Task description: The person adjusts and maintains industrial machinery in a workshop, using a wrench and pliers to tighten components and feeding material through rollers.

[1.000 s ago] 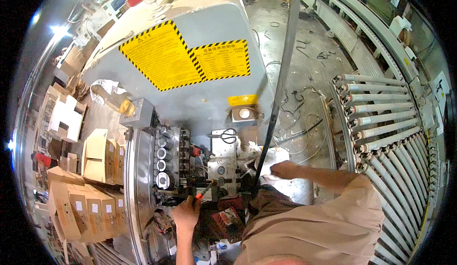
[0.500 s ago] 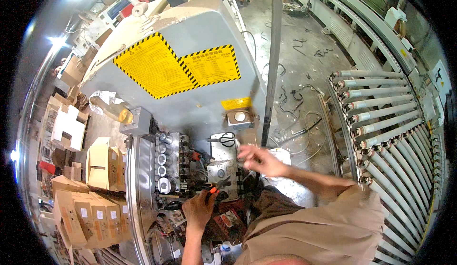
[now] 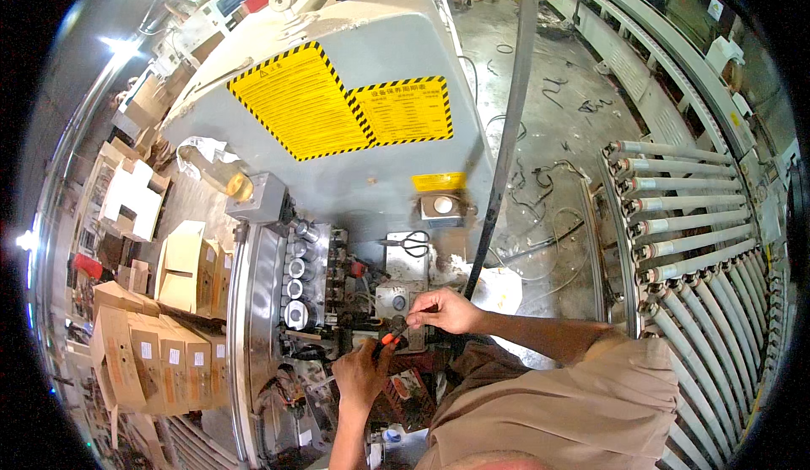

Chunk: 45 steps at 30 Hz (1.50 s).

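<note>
My left hand (image 3: 360, 377) is closed around pliers (image 3: 388, 338) with orange and black handles, low in the middle over the machine. Their jaws point up and right, toward my other hand. My right hand (image 3: 447, 310) is in a pinch right at the jaws; whatever its fingertips hold is too small to make out. Beneath both hands is a grey metal block (image 3: 393, 297) with a round dark spot. Farther off, black-handled scissors (image 3: 413, 244) lie on a pale plate.
Left of my hands, round metal rollers (image 3: 295, 289) stand in a row. A grey machine housing (image 3: 337, 107) with yellow labels rises ahead. Cardboard boxes (image 3: 173, 369) are stacked at the left. A roller conveyor (image 3: 683, 204) runs along the right, behind a dark upright post (image 3: 507, 149).
My right hand has come down and left from near the scissors to the jaws of the pliers, its fingers now pinched. My left hand keeps hold of the pliers. The view has shifted slightly.
</note>
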Each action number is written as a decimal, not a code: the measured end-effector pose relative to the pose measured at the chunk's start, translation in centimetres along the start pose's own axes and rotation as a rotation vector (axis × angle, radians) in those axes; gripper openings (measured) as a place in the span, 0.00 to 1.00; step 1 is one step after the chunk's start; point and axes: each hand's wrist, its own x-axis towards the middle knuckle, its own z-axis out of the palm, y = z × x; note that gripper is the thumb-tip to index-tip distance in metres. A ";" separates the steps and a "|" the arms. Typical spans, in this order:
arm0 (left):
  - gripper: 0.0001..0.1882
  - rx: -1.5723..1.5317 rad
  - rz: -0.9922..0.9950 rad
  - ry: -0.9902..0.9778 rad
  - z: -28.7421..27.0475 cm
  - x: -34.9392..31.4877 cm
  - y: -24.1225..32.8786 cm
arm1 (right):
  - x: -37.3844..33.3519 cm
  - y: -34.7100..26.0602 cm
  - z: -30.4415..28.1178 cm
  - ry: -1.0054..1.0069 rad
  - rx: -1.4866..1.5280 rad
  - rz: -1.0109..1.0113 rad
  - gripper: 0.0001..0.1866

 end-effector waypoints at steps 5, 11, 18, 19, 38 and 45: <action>0.19 0.064 -0.013 -0.012 0.0 -0.2 -0.2 | 0.5 -1.1 0.6 0.093 -0.282 -0.117 0.10; 0.21 0.136 0.000 -0.040 -0.1 -0.7 -1.3 | 1.2 -3.7 -0.3 -0.062 -0.908 -0.192 0.16; 0.18 0.087 -0.025 -0.117 0.1 -1.0 -1.7 | 3.1 -3.1 -1.6 -0.273 -0.958 -0.399 0.13; 0.17 0.071 -0.024 -0.104 -0.1 -1.0 -1.7 | 3.2 -3.3 -1.4 -0.248 -0.926 -0.411 0.12; 0.19 0.310 -0.012 -0.103 -5.7 1.2 -1.4 | 6.6 -3.9 1.7 0.330 0.079 -0.310 0.07; 0.15 0.070 -0.271 0.035 -6.4 -0.5 -5.5 | 8.8 -3.5 -3.5 0.489 -0.224 -0.237 0.25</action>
